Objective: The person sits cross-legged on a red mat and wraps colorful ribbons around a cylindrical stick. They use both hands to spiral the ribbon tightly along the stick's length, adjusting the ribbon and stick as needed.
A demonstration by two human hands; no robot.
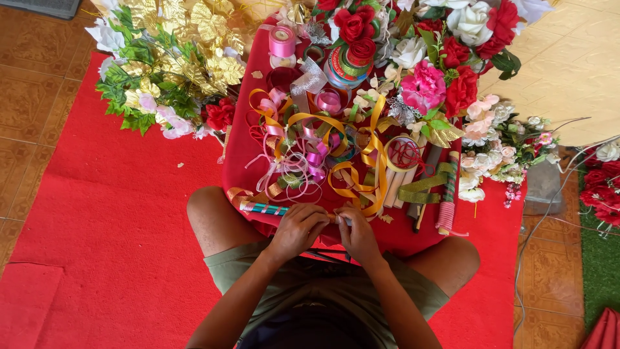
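My left hand and my right hand meet at the near edge of a low red-covered table. Both close on a thin stick wrapped in green, red and gold ribbon that lies across the edge and points left. Just beyond my fingers lies a tangle of loose curled ribbons in gold, pink and white. Where my fingers grip the stick is hidden by the hands themselves.
Ribbon spools stand at the table's back. Artificial gold leaves and flowers are at the left, red, pink and white roses at the right. Wrapped sticks lie on the right side. A red mat covers the floor.
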